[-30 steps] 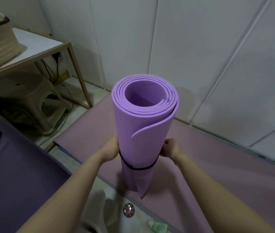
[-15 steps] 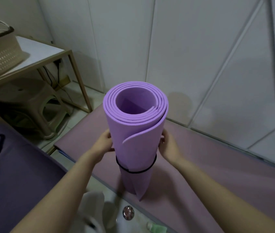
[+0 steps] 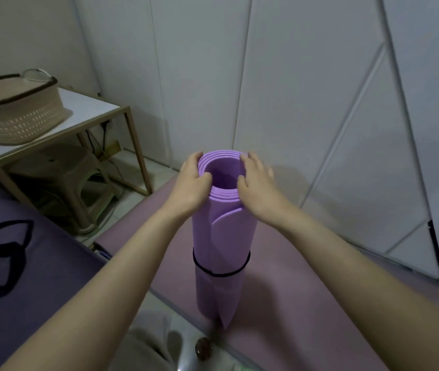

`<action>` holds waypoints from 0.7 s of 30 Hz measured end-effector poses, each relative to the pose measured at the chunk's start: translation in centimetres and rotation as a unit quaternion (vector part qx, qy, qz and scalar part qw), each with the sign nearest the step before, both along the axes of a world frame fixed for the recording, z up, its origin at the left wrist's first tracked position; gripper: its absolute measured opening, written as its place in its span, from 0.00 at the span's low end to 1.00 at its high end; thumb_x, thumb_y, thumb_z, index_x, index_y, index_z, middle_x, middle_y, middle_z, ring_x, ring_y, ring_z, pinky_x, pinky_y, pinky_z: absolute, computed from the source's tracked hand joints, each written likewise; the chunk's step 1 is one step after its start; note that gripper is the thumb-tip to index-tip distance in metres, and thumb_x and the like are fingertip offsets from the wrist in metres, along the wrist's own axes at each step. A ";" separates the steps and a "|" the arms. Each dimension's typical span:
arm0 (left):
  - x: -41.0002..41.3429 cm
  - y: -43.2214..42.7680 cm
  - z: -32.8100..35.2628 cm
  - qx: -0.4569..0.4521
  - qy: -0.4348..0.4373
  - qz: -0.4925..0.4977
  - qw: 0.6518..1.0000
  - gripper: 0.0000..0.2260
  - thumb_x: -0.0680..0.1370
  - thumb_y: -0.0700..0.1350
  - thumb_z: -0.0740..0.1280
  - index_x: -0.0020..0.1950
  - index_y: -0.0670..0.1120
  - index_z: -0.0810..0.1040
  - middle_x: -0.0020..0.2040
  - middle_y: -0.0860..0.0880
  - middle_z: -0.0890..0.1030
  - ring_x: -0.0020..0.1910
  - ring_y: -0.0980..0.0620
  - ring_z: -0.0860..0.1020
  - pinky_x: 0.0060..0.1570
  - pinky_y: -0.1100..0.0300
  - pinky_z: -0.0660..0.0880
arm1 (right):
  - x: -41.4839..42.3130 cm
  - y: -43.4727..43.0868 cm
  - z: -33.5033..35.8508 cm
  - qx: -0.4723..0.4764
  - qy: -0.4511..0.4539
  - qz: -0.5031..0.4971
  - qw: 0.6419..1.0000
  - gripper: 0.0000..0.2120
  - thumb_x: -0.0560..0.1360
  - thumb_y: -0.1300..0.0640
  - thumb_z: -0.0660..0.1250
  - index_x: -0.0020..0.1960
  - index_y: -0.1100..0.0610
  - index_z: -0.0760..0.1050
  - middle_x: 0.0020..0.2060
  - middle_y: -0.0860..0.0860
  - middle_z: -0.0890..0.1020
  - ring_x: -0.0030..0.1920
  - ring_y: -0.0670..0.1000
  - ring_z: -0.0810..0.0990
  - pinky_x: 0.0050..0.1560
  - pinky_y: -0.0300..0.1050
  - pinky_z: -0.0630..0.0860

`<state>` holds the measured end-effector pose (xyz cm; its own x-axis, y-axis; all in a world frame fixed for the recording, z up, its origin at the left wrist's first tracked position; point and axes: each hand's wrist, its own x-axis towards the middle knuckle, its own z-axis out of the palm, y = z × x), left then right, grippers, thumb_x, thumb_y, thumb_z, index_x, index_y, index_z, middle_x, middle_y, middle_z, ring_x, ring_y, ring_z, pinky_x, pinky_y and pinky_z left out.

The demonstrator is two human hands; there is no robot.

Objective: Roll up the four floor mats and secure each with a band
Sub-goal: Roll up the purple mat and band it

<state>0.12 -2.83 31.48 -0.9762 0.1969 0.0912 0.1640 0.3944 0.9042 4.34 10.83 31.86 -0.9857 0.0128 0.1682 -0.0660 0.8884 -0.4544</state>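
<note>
The purple rolled mat (image 3: 223, 236) stood upright on its end on a pink mat (image 3: 306, 290) that lay flat on the floor, with a black band (image 3: 221, 273) round its lower part. Both forearms reached forward from the lower edge of the view and met at the top of the roll. The left hand (image 3: 189, 186) gripped the left side of the open rim, its fingers (image 3: 195, 159) curled round the outside and the thumb hooked over the edge into the hollow. The right hand (image 3: 256, 188) clasped the right side the same way, thumb at the inner edge. To the left, loose black bands (image 3: 1, 253) lay on a dark purple mat (image 3: 39, 290), and a woven basket (image 3: 17, 116) sat on a bench (image 3: 87, 108).
</note>
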 end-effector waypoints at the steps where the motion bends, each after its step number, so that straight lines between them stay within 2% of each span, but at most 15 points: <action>1: -0.3 0.1 0.2 -0.013 -0.002 0.001 1.000 0.26 0.77 0.35 0.56 0.76 0.42 0.58 0.73 0.44 0.64 0.71 0.49 0.64 0.70 0.59 0.59 | -0.3 -0.1 0.1 0.030 0.012 0.000 0.999 0.22 0.82 0.59 0.49 0.75 0.62 0.54 0.76 0.56 0.56 0.76 0.51 0.50 0.74 0.46 0.42; 3: -0.8 0.4 0.5 -0.031 0.003 0.007 0.999 0.25 0.78 0.35 0.55 0.76 0.41 0.58 0.74 0.42 0.63 0.73 0.49 0.62 0.69 0.62 0.56 | -0.6 0.1 0.3 0.094 0.039 0.036 0.994 0.21 0.83 0.52 0.48 0.72 0.57 0.64 0.73 0.53 0.63 0.76 0.52 0.51 0.75 0.51 0.42; 5: -1.1 0.5 0.6 -0.046 0.009 0.014 0.999 0.24 0.78 0.35 0.55 0.75 0.40 0.58 0.74 0.42 0.62 0.73 0.48 0.61 0.67 0.64 0.55 | -0.3 0.5 0.7 0.098 0.050 0.103 0.989 0.28 0.78 0.39 0.47 0.66 0.54 0.73 0.68 0.50 0.72 0.75 0.53 0.56 0.74 0.51 0.42; 7: -1.8 0.5 0.5 -0.053 0.012 0.015 0.998 0.24 0.78 0.35 0.55 0.75 0.39 0.59 0.74 0.41 0.63 0.73 0.47 0.61 0.68 0.62 0.55 | -0.6 1.3 1.0 0.128 0.035 0.168 0.977 0.35 0.71 0.31 0.47 0.61 0.53 0.76 0.61 0.47 0.78 0.70 0.50 0.65 0.74 0.50 0.44; 10: -3.8 0.5 0.6 -0.067 0.018 0.016 0.997 0.23 0.78 0.35 0.55 0.73 0.39 0.63 0.72 0.41 0.66 0.71 0.46 0.64 0.69 0.60 0.58 | -2.8 2.0 1.5 0.178 -0.003 0.211 0.961 0.33 0.69 0.27 0.57 0.54 0.54 0.77 0.50 0.46 0.81 0.57 0.48 0.74 0.74 0.47 0.48; 12: -6.0 0.6 0.7 -0.078 0.018 0.018 0.997 0.22 0.78 0.35 0.56 0.72 0.39 0.65 0.71 0.42 0.69 0.70 0.46 0.67 0.68 0.59 0.60 | -5.2 2.3 2.0 0.167 -0.022 0.225 0.960 0.31 0.68 0.28 0.61 0.53 0.54 0.76 0.47 0.46 0.81 0.52 0.48 0.75 0.73 0.47 0.49; 15: -10.3 0.7 0.8 -0.078 0.002 0.014 0.997 0.21 0.77 0.35 0.57 0.70 0.40 0.70 0.68 0.44 0.73 0.68 0.46 0.70 0.69 0.55 0.63 | -9.3 2.9 2.8 0.184 -0.048 0.283 0.940 0.35 0.62 0.26 0.64 0.53 0.55 0.74 0.45 0.46 0.79 0.48 0.47 0.74 0.70 0.46 0.55; 16: -11.9 0.7 0.8 -0.082 -0.008 0.010 0.997 0.21 0.76 0.35 0.57 0.69 0.41 0.71 0.67 0.44 0.74 0.67 0.46 0.71 0.69 0.54 0.64 | -10.8 3.2 3.1 0.200 -0.056 0.299 0.931 0.35 0.61 0.28 0.67 0.54 0.55 0.73 0.47 0.47 0.79 0.49 0.48 0.75 0.66 0.44 0.59; 18: -14.7 0.9 0.6 -0.084 -0.025 0.006 0.996 0.20 0.76 0.36 0.59 0.68 0.42 0.73 0.66 0.45 0.75 0.66 0.47 0.72 0.69 0.53 0.65 | -13.8 3.9 3.7 0.241 -0.061 0.312 0.917 0.29 0.64 0.35 0.72 0.53 0.54 0.70 0.46 0.48 0.79 0.47 0.50 0.75 0.48 0.41 0.65; 19: -15.8 1.1 0.5 -0.078 -0.032 0.009 0.996 0.19 0.76 0.36 0.60 0.67 0.42 0.73 0.66 0.45 0.75 0.66 0.47 0.72 0.69 0.53 0.65 | -15.2 4.3 3.9 0.258 -0.056 0.313 0.912 0.26 0.65 0.37 0.73 0.51 0.53 0.69 0.43 0.47 0.77 0.44 0.50 0.73 0.39 0.42 0.62; 21: -17.8 1.9 0.6 -0.065 -0.043 0.026 0.997 0.19 0.77 0.37 0.61 0.68 0.42 0.73 0.66 0.45 0.75 0.66 0.48 0.71 0.69 0.56 0.64 | -17.5 4.8 4.5 0.274 -0.056 0.310 0.909 0.24 0.66 0.38 0.73 0.47 0.51 0.65 0.39 0.45 0.72 0.40 0.49 0.68 0.33 0.43 0.59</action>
